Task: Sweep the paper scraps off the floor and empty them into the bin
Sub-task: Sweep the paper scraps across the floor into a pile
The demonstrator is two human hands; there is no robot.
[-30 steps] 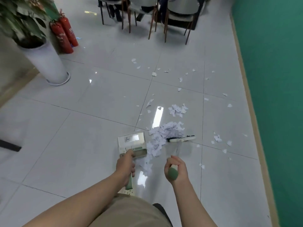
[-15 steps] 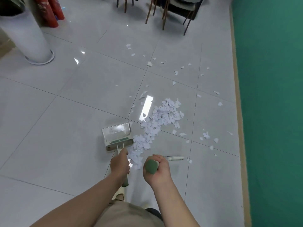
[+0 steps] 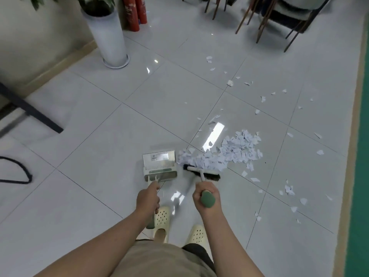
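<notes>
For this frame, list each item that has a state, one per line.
Dustpan: on the floor, no scraps inside.
Broom: head down behind the pile.
Paper scraps: mostly piled, some scattered.
Left hand: grips the dustpan handle.
Right hand: grips the broom handle.

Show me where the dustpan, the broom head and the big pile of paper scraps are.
dustpan (image 3: 159,163): head view, on its tray.
broom head (image 3: 201,172): head view, on the pale bar above the bristles.
pile of paper scraps (image 3: 233,151): head view, in the heap's middle.

Bare forearms, khaki shorts (image 3: 159,260), cream perforated clogs (image 3: 162,217), no sleeves visible
</notes>
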